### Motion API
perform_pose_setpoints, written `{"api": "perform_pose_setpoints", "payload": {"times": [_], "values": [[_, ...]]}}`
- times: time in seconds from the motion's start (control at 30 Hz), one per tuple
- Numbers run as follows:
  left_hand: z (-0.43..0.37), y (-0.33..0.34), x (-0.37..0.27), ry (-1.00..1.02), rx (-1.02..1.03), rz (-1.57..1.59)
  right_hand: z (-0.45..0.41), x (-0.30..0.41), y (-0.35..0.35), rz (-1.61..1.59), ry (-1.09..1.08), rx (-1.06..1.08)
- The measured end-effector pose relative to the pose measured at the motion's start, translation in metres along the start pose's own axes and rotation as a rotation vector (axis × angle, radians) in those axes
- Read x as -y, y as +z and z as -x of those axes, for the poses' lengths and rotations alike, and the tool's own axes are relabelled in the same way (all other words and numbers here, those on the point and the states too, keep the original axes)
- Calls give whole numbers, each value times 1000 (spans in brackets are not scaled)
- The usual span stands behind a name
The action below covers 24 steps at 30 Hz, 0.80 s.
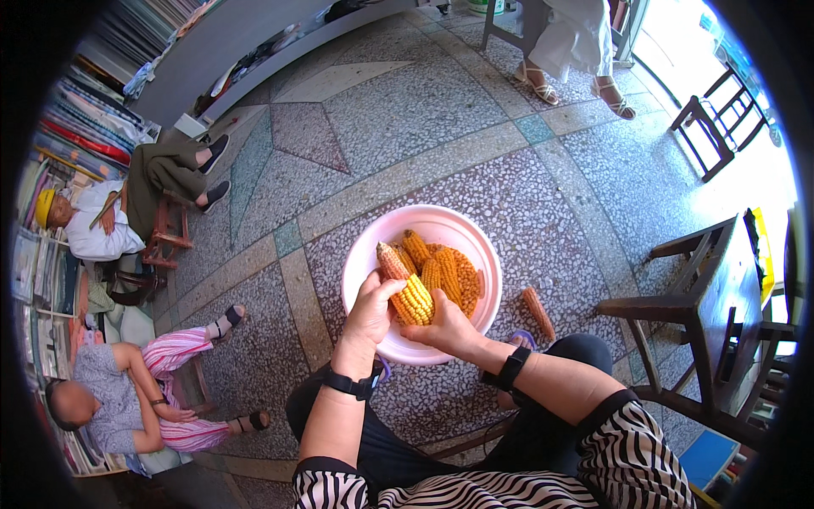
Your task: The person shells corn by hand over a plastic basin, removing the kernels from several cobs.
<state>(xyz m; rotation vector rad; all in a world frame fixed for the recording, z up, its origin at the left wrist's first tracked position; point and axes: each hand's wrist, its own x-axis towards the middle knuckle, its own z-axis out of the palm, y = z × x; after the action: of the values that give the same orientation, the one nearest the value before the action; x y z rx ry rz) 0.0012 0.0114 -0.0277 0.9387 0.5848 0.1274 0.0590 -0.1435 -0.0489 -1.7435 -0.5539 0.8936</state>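
Both my hands grip one ear of dried yellow corn [412,299] above a pink plastic basin [362,248]. The ear's far end is stripped down to reddish bare cob, while yellow kernels cover its near end. My left hand [372,308] wraps the ear's left side, thumb across the middle. On the right side, my right hand [445,327] holds the kernel-covered end. Inside the basin lie several whole ears of corn [449,273] beside a heap of loose kernels [470,286]. A bare corn cob [538,313] rests on the floor right of the basin.
The basin stands on a terrazzo floor [407,172] between my feet. A dark wooden chair [687,312] is close on my right, and another chair [718,121] is near the bright doorway. Two people [105,219] sit at left by fabric-filled shelves; another person's sandalled feet [540,83] show ahead.
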Motion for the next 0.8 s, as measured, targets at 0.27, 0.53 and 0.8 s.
{"api": "perform_pose_setpoints", "payload": {"times": [0.27,0.53,0.8], "values": [[9,7,-10,48,72,-11,1,11,-4,-38,-79,47],[1,9,17,204,-102,-233,4,9,0,29,-103,17],[-10,6,42,246,-376,-401,6,0,6,23,-43,15]]}}
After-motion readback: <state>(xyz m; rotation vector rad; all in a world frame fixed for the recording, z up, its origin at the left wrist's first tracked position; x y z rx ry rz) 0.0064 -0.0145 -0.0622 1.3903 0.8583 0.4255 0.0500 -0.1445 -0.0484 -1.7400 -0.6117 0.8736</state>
